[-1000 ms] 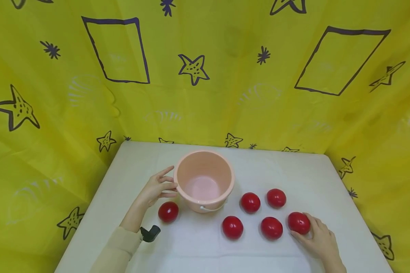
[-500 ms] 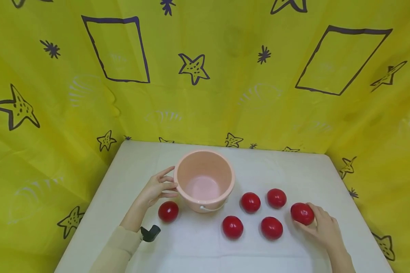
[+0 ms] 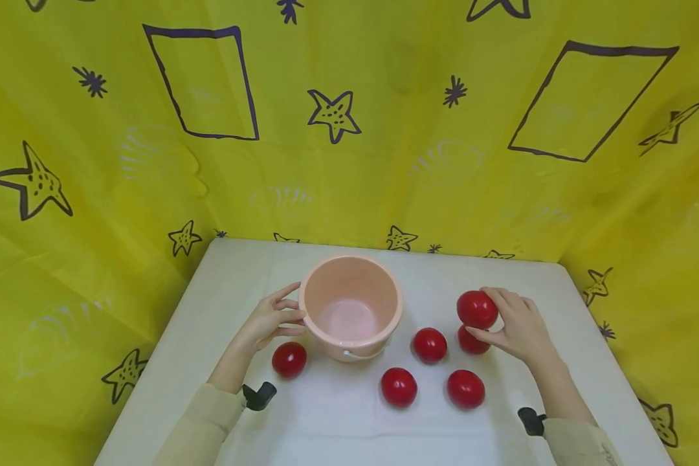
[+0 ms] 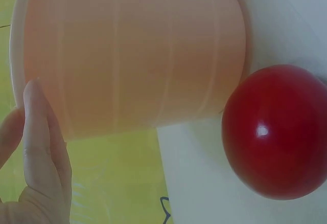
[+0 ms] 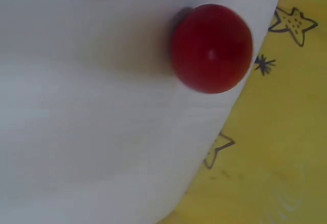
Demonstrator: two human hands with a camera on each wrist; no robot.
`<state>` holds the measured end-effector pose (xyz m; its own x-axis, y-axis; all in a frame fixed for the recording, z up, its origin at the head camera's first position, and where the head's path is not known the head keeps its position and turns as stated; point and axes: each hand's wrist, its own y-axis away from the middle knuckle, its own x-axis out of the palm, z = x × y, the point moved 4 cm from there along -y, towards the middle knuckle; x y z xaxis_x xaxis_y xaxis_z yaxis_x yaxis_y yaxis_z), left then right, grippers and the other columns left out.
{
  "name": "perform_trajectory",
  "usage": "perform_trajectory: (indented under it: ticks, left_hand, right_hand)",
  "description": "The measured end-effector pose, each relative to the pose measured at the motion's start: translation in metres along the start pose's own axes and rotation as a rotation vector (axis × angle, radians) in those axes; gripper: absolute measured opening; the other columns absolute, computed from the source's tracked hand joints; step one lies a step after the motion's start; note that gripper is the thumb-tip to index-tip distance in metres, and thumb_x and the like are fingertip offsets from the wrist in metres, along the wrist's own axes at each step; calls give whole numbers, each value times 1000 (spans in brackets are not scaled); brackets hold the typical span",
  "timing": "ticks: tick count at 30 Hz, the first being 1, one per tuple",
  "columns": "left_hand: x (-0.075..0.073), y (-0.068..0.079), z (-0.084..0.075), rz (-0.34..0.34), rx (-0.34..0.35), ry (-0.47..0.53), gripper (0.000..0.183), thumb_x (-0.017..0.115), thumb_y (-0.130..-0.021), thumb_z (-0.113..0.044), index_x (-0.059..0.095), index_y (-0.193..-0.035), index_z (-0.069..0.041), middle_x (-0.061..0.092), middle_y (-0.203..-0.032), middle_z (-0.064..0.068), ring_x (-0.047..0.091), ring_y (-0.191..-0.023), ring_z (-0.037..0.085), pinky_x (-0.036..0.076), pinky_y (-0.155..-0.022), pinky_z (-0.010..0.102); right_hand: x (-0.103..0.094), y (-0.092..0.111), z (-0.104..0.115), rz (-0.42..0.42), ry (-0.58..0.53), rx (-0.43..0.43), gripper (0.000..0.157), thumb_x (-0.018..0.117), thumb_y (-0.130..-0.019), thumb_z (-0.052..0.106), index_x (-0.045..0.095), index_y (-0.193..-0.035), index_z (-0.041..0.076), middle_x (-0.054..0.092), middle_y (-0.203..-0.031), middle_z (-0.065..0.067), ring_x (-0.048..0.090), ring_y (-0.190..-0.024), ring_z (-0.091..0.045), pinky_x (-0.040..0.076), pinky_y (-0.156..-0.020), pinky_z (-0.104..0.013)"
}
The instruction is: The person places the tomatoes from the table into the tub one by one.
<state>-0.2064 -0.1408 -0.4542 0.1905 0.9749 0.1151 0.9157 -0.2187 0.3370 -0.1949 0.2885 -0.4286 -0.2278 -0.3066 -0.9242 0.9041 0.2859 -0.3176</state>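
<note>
My left hand rests against the left side of a pale pink bucket, its fingers loosely extended at the rim. In the left wrist view, fingers touch the bucket wall just below the rim. My right hand grips a glossy, slightly oval red ball between thumb and fingers. That ball appears raised, partly covering another red ball behind it in the head view. One red ball shows in the right wrist view; which one I cannot tell. The bucket has nothing inside.
More red balls lie on the white table: one ball left of the bucket, and others to its right. A white handle hangs at the bucket's front. Yellow patterned cloth surrounds the table.
My right hand has lifted a red ball from the table's right side and carried it left and farther back, over another ball. My left hand stays at the bucket.
</note>
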Motion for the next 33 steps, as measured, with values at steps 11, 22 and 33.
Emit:
perform_trajectory:
  ticks: [11, 22, 33]
  left_hand:
    - [0, -2, -1, -1, 4, 6, 67, 60, -84, 4, 31, -142, -14, 58, -89, 7, 66, -75, 20, 56, -70, 41]
    - [0, -1, -1, 4, -3, -1, 67, 60, -84, 5, 31, -142, -12, 58, -90, 7, 66, -74, 19, 55, -71, 42]
    - [0, -1, -2, -10, -16, -27, 66, 59, -85, 3, 32, -142, -16, 58, -91, 7, 67, -78, 21, 57, -68, 38]
  right_hand:
    - [1, -66, 66, -43, 13, -249, 78, 77, -61, 46, 51, -124, 8, 54, -119, -14, 47, -111, -32, 38, -93, -55]
    - [34, -105, 137, 54, 12, -403, 77, 72, -66, 54, 50, -128, 13, 53, -121, -10, 45, -114, -27, 36, -98, -50]
    - [76, -125, 184, 192, 162, -539, 73, 57, -75, 63, 46, -132, 18, 49, -127, -5, 41, -118, -22, 36, -100, -45]
